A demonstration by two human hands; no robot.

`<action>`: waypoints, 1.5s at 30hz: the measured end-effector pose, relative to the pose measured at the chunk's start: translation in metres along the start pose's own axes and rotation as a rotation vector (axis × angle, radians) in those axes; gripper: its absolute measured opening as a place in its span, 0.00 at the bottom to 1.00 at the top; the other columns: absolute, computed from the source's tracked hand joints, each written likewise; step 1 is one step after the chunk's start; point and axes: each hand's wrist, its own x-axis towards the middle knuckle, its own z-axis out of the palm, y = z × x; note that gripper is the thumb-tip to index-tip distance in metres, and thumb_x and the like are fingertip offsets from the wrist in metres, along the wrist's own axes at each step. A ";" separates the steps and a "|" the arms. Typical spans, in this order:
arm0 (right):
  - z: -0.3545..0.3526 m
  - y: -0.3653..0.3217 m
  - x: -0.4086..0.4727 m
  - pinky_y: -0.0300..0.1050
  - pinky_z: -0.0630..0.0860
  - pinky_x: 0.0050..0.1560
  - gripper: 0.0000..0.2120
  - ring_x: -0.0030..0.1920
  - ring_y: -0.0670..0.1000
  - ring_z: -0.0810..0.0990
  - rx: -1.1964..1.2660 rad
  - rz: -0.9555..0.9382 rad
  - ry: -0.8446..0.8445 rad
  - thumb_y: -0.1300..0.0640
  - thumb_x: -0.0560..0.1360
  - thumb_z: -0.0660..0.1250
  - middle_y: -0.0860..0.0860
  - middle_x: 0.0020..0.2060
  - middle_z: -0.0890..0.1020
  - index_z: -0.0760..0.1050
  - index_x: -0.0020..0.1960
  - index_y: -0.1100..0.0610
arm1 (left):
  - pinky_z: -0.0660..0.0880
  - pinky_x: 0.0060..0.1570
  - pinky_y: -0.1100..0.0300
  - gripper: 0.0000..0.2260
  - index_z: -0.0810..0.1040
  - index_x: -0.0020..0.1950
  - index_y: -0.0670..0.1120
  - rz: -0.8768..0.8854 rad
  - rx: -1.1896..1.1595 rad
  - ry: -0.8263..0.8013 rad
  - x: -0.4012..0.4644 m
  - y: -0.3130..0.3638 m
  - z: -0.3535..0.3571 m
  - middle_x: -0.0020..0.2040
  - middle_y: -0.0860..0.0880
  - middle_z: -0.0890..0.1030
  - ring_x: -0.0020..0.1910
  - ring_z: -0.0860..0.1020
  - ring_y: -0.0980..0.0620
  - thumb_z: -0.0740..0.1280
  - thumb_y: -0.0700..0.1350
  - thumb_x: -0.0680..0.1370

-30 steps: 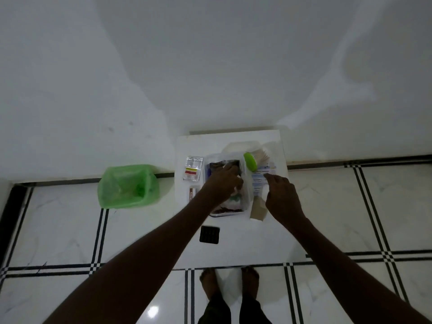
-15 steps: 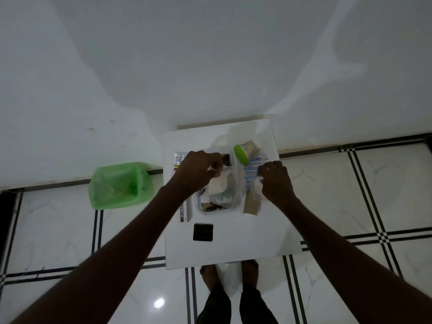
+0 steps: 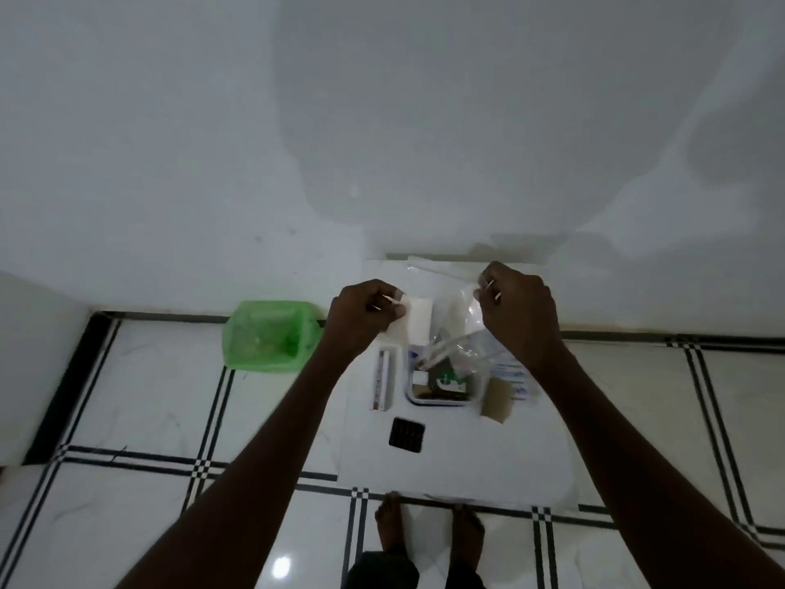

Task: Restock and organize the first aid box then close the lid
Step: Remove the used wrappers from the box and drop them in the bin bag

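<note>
Both our hands have lifted from the box since a moment ago. Left to right now: a green bin (image 3: 272, 335) on the floor; our left hand (image 3: 365, 316) pinching a white pad (image 3: 414, 320); the open box (image 3: 441, 386) on the table (image 3: 467, 461) below; our right hand (image 3: 516, 308) gripping a clear bag (image 3: 465, 329).

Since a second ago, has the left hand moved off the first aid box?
Yes. The left hand has lifted out of the first aid box and now holds a white pad beyond its far-left corner, toward the wall.
</note>
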 end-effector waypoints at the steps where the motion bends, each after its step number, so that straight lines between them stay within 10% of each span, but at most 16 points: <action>1: 0.003 -0.015 0.003 0.45 0.74 0.38 0.04 0.39 0.60 0.81 0.021 -0.003 0.003 0.54 0.74 0.68 0.53 0.37 0.84 0.75 0.45 0.54 | 0.77 0.40 0.57 0.06 0.84 0.48 0.45 -0.033 -0.062 0.016 -0.003 -0.003 -0.010 0.32 0.53 0.81 0.34 0.79 0.52 0.75 0.38 0.73; 10: 0.127 -0.165 0.037 0.48 0.77 0.43 0.05 0.40 0.61 0.80 0.160 0.004 -0.151 0.54 0.72 0.68 0.54 0.35 0.83 0.73 0.41 0.54 | 0.77 0.32 0.64 0.05 0.82 0.48 0.42 -0.282 -0.303 0.313 -0.021 -0.102 -0.135 0.34 0.47 0.81 0.30 0.78 0.56 0.75 0.37 0.73; 18: 0.368 -0.282 0.062 0.52 0.81 0.42 0.06 0.34 0.61 0.83 0.202 0.170 -0.374 0.51 0.69 0.66 0.54 0.33 0.83 0.72 0.40 0.53 | 0.84 0.42 0.44 0.11 0.83 0.53 0.39 -0.550 -0.344 0.438 0.040 -0.301 -0.238 0.41 0.42 0.82 0.40 0.83 0.43 0.75 0.39 0.72; 25: 0.580 -0.285 0.085 0.44 0.72 0.45 0.07 0.47 0.61 0.82 0.157 0.437 -0.453 0.61 0.69 0.69 0.60 0.43 0.84 0.78 0.45 0.64 | 0.83 0.46 0.41 0.20 0.83 0.50 0.42 -0.708 -0.235 0.416 0.136 -0.520 -0.241 0.45 0.41 0.85 0.45 0.85 0.38 0.72 0.50 0.61; 28: 0.657 -0.262 0.094 0.42 0.68 0.42 0.08 0.49 0.61 0.82 0.115 0.512 -0.461 0.63 0.69 0.68 0.62 0.43 0.84 0.79 0.45 0.67 | 0.82 0.52 0.48 0.09 0.80 0.40 0.44 -0.776 -0.164 0.334 0.174 -0.576 -0.234 0.48 0.43 0.86 0.49 0.84 0.42 0.73 0.46 0.65; 33: 0.761 -0.226 0.108 0.42 0.74 0.45 0.12 0.51 0.60 0.84 0.131 0.626 -0.534 0.61 0.70 0.69 0.63 0.47 0.84 0.80 0.50 0.69 | 0.82 0.38 0.66 0.09 0.75 0.35 0.42 -0.880 -0.280 0.194 0.237 -0.655 -0.205 0.27 0.52 0.84 0.39 0.85 0.57 0.73 0.42 0.71; 35: 0.790 -0.215 0.109 0.47 0.81 0.49 0.12 0.47 0.60 0.85 0.250 0.737 -0.633 0.62 0.71 0.68 0.62 0.44 0.85 0.79 0.50 0.69 | 0.83 0.39 0.63 0.10 0.72 0.37 0.46 -0.958 -0.407 0.156 0.251 -0.672 -0.193 0.21 0.64 0.77 0.45 0.85 0.50 0.69 0.40 0.76; 38: 0.802 -0.207 0.108 0.58 0.81 0.53 0.04 0.41 0.60 0.84 0.366 0.821 -0.710 0.63 0.71 0.67 0.62 0.40 0.84 0.78 0.41 0.64 | 0.83 0.46 0.59 0.11 0.72 0.37 0.49 -0.956 -0.422 0.069 0.258 -0.681 -0.184 0.28 0.53 0.79 0.41 0.81 0.51 0.67 0.39 0.78; 41: 0.781 -0.215 0.105 0.59 0.82 0.52 0.04 0.40 0.60 0.83 0.442 0.857 -0.684 0.64 0.70 0.67 0.60 0.39 0.82 0.78 0.44 0.63 | 0.73 0.33 0.65 0.07 0.76 0.36 0.44 -0.918 -0.451 0.075 0.246 -0.670 -0.189 0.30 0.49 0.73 0.24 0.74 0.57 0.67 0.37 0.74; 45: 0.717 -0.239 0.097 0.54 0.82 0.45 0.03 0.37 0.57 0.82 0.515 0.796 -0.600 0.63 0.72 0.65 0.59 0.39 0.82 0.77 0.44 0.60 | 0.75 0.38 0.58 0.07 0.82 0.47 0.40 -0.826 -0.571 0.159 0.215 -0.614 -0.211 0.35 0.47 0.79 0.33 0.76 0.51 0.68 0.42 0.73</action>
